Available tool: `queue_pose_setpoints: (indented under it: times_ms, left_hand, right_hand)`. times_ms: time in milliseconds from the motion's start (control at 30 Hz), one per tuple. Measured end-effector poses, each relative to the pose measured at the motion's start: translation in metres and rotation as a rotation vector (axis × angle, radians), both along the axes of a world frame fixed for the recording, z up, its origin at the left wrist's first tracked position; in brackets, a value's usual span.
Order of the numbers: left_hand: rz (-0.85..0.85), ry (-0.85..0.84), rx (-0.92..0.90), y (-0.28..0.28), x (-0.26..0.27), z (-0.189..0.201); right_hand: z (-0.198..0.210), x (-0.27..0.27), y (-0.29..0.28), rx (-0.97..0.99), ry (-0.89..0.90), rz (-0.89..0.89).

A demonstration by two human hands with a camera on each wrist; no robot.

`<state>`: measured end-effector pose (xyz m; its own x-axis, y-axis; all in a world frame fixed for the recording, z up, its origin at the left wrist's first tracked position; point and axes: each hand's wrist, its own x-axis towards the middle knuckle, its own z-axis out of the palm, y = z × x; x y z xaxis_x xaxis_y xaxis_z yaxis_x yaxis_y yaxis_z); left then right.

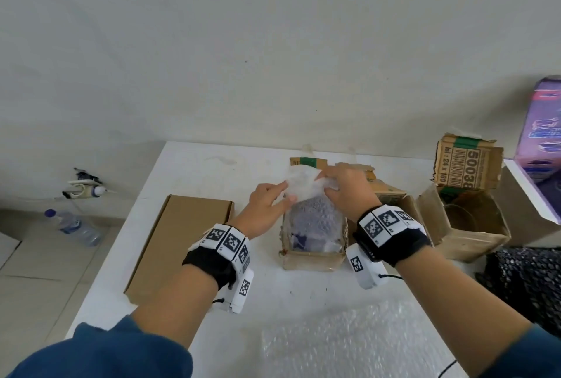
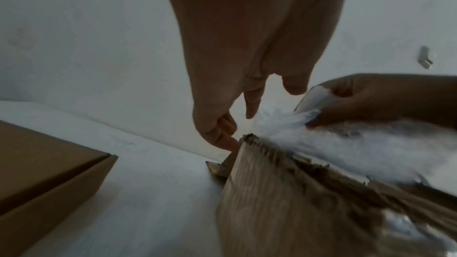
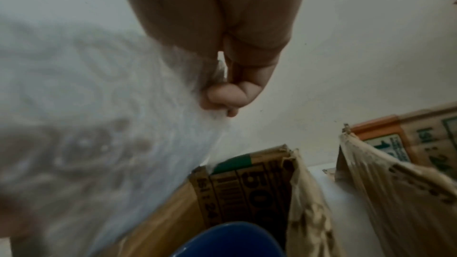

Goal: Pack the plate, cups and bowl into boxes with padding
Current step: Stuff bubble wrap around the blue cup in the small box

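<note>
A small open cardboard box [image 1: 312, 259] stands mid-table with a bubble-wrapped bluish-purple item [image 1: 315, 216] sticking up out of it; what the item is I cannot tell. My right hand [image 1: 326, 183] pinches the gathered top of the wrap [image 2: 346, 149], fingers curled into it [image 3: 222, 97]. My left hand [image 1: 283, 195] lies at the wrap's left edge, fingers mostly straight and touching it, one finger by the box corner [image 2: 247, 116]. A blue cup [image 3: 230, 239] sits in a second box [image 3: 247, 183] just to the right. A clear glass dish [image 1: 464, 213] lies in a third box [image 1: 473, 244].
A flat closed cardboard box [image 1: 179, 244] lies left of my left wrist. A loose sheet of bubble wrap [image 1: 349, 344] covers the table's near edge. A purple carton [image 1: 540, 140] stands at far right. Plastic bottles [image 1: 73, 225] lie on the floor at left.
</note>
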<state>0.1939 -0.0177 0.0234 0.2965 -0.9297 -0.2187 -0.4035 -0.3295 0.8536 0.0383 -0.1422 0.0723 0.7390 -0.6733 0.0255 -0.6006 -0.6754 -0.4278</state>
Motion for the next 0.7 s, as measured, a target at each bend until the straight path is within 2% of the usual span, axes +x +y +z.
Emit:
queue_pose_setpoints:
  times_ms: [67,133,267,400,700]
  left_hand:
    - [-0.044,0.014,0.017,0.001,0.0,-0.008]
    - [-0.085,0.005,-0.003,0.001,-0.002,-0.014]
    - [-0.104,-0.009,-0.077,0.0,-0.001,-0.021]
    - [-0.098,0.039,-0.121,-0.001,0.003,-0.027]
    - [-0.101,-0.045,-0.272,0.0,0.009,-0.034]
  right_hand:
    - [-0.003,0.008,0.004,-0.041,0.083,-0.023]
    - [-0.01,0.012,0.012,-0.014,0.133,0.035]
    - [-0.026,0.005,0.027,0.105,0.067,0.194]
    - [-0.038,0.001,0.032,0.077,0.083,0.29]
    - [-0.034,0.011,0.025,0.121,0.361,0.308]
